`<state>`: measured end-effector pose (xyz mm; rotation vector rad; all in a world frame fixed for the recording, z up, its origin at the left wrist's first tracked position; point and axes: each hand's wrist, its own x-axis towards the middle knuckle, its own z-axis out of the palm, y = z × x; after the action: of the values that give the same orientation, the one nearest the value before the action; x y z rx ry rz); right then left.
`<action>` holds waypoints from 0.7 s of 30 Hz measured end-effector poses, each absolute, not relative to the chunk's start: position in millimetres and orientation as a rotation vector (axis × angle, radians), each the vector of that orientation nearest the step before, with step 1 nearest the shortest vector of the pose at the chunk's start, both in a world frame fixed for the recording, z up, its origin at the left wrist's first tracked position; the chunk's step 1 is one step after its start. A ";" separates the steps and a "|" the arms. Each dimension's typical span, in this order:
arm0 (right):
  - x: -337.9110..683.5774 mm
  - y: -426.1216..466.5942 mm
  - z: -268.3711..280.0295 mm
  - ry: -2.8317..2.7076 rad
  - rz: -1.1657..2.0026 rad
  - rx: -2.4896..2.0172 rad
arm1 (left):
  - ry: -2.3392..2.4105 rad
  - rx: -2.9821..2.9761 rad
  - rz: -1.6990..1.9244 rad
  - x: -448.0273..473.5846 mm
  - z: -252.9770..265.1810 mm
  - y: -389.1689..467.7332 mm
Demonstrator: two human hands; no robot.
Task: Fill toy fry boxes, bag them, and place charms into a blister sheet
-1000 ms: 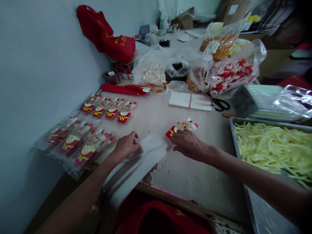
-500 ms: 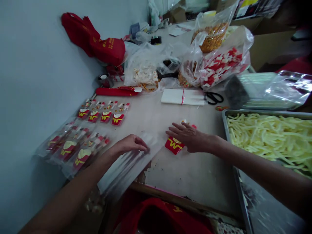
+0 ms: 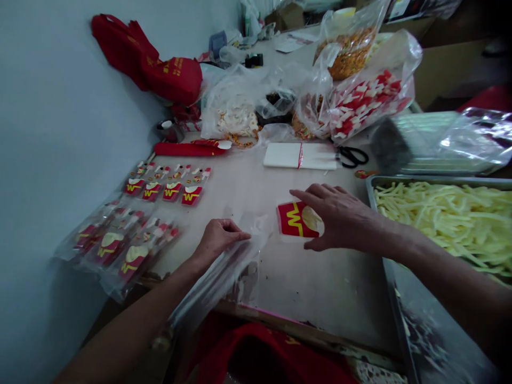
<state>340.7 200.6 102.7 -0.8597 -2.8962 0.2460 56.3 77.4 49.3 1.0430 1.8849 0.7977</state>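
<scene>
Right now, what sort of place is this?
Probably a small hand-packing or assembly workroom: clear packets of red-and-yellow pieces lie in a row at left, a clear bag of red-and-white pieces sits farther back, and a metal tray at right holds pale yellow strips.

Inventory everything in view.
packet: one, red-yellow, centre
plastic film: uncounted, clear, front
packet sets: four, red, left
bagged sets: several, red, front left
bundle: one, white, behind packet
scissors: one, black-handled, beside bundle
roll: one, red, back left
cloth bag: one, red, back left
filled bags: several, clear, back
wrapped stack: one, clear, right
tray: one, silver, right
strips: many, yellow, in tray
table: one, pale, beneath
left hand: one, pinching film
right hand: one, at packet
</scene>
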 end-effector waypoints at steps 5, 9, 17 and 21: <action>338.0 186.4 117.8 -2.762 -0.005 -1.046 | 1.932 1.277 0.746 73.5 59.5 76.8; 352.4 183.8 111.7 -2.727 -0.007 -1.103 | 1.713 1.364 0.725 69.3 59.9 75.7; 360.2 172.7 120.1 -2.701 0.003 -1.156 | 1.838 1.278 0.858 81.9 56.6 78.9; 355.7 167.1 125.0 -2.685 -0.111 -1.138 | 1.870 1.277 0.860 91.4 49.1 79.9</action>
<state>355.7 167.1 125.0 -1.1379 -2.6851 -0.1114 91.4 79.9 49.1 1.2766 1.8703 0.8601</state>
